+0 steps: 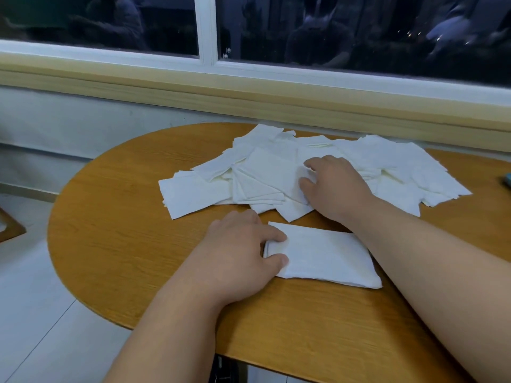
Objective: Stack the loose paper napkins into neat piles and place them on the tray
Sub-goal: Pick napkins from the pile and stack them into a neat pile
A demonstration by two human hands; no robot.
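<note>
A scattered heap of loose white paper napkins [265, 172] covers the far side of the wooden table [124, 217], reaching to the right. Nearer to me lies a small squared stack of napkins [326, 255]. My left hand [240, 250] holds the stack's left edge, thumb and a finger curled onto it. My right hand [337, 186] reaches into the heap, fingers curled around the edge of a napkin there. No tray is in view.
The table has a rounded left end with grey tiled floor [33, 299] beyond it. A window ledge [249, 98] and dark window run along the far side. A small dark object [506, 179] shows at the right edge of the table.
</note>
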